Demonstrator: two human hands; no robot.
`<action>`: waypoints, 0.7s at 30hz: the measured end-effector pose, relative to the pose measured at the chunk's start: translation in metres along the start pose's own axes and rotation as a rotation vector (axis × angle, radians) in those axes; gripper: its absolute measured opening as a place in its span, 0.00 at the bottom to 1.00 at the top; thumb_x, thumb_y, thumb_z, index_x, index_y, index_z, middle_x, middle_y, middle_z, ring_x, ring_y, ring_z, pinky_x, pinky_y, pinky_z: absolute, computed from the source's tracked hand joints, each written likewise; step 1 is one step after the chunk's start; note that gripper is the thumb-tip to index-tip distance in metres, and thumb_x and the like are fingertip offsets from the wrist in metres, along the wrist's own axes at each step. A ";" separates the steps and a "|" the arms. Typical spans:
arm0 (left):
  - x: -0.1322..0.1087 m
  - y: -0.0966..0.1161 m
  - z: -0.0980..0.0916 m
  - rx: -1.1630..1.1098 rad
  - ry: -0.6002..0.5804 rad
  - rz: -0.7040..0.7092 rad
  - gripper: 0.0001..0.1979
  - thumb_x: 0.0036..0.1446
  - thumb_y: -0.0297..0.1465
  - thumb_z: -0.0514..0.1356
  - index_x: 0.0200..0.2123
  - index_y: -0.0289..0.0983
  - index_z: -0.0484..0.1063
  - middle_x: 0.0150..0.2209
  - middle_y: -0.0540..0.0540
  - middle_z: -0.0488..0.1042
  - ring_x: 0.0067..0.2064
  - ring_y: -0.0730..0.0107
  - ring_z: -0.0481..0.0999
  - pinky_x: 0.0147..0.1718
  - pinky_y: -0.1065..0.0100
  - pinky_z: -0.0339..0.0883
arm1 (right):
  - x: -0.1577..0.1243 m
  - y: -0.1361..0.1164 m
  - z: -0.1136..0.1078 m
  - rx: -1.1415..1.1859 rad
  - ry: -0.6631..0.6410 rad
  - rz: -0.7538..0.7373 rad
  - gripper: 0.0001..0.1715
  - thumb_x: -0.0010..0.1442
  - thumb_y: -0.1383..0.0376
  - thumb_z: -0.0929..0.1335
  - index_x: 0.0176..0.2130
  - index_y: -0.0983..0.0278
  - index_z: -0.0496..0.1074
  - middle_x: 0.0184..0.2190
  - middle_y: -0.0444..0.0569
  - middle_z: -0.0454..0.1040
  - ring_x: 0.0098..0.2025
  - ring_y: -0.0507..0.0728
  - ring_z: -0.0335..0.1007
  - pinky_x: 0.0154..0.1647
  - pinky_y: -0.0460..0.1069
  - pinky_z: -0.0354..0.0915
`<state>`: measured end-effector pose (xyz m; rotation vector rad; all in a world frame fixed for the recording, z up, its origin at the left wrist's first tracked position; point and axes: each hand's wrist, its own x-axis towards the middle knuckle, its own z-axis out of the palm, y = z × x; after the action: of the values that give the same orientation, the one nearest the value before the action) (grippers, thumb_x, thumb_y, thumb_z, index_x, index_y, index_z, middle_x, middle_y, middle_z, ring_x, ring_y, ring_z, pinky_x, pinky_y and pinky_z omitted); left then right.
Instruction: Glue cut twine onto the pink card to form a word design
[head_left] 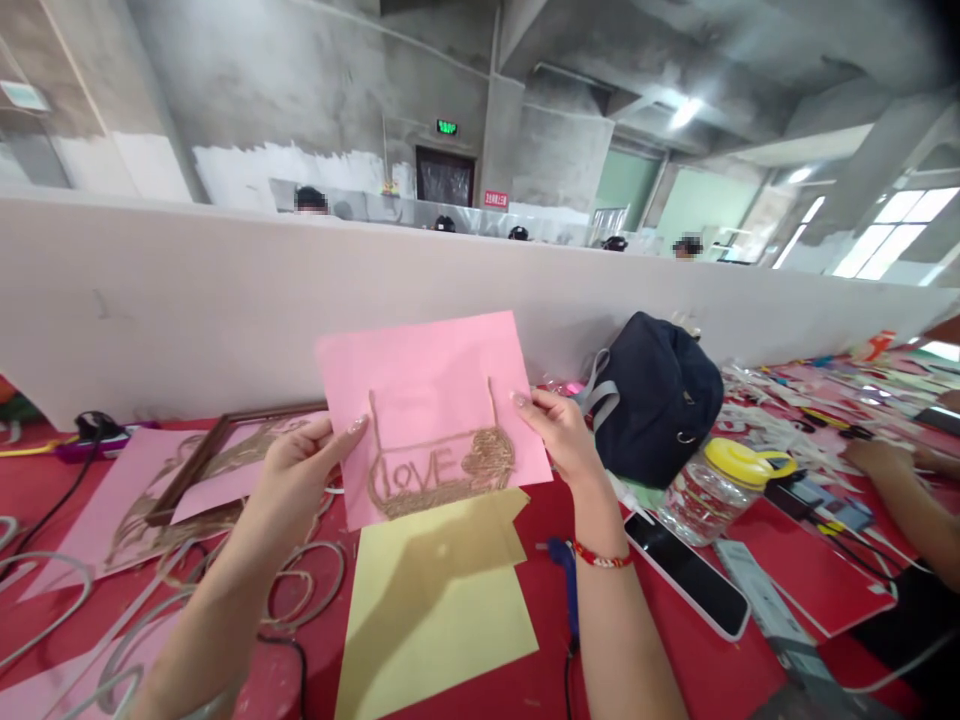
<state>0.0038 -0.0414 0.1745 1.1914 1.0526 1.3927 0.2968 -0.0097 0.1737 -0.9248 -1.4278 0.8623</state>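
Observation:
A pink sheet of card (431,385) is held up in front of me, tilted toward my view. Brown cord on it forms a basket-like outline, the letters LOVE and a filled heart-like patch at the lower right. My left hand (304,460) pinches its left edge, thumb in front. At the right edge my right hand (559,425) pinches it the same way. Below the card lies yellow paper (442,610) on the red table (529,690), with a hand shadow across it. A blue tool with a cable (564,590) lies beside my right forearm.
Left are more pink sheets (161,465), a brown frame (191,470) and loose cords (307,580). Right stand a dark bag (660,400), a yellow-lidded bottle (709,495) and a phone (688,572). A co-worker's arm (911,500) reaches in. A white partition (225,300) runs behind.

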 end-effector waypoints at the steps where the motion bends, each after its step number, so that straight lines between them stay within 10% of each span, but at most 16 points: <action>1: -0.002 0.004 -0.001 0.000 -0.003 0.006 0.23 0.45 0.46 0.79 0.40 0.38 0.85 0.32 0.46 0.85 0.23 0.69 0.77 0.24 0.71 0.75 | -0.002 -0.005 0.000 0.000 0.009 -0.009 0.27 0.54 0.41 0.77 0.27 0.60 0.74 0.21 0.41 0.62 0.25 0.52 0.53 0.25 0.48 0.52; 21: -0.054 0.050 -0.013 0.104 0.176 0.128 0.11 0.44 0.39 0.78 0.33 0.46 0.86 0.27 0.50 0.82 0.25 0.66 0.79 0.19 0.72 0.76 | -0.034 -0.042 -0.006 0.144 -0.043 -0.002 0.22 0.55 0.52 0.78 0.20 0.59 0.72 0.19 0.42 0.63 0.23 0.51 0.57 0.24 0.49 0.54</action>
<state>-0.0137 -0.1024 0.2142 1.2472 1.2014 1.5817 0.3009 -0.0586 0.1983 -0.8010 -1.3836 0.9754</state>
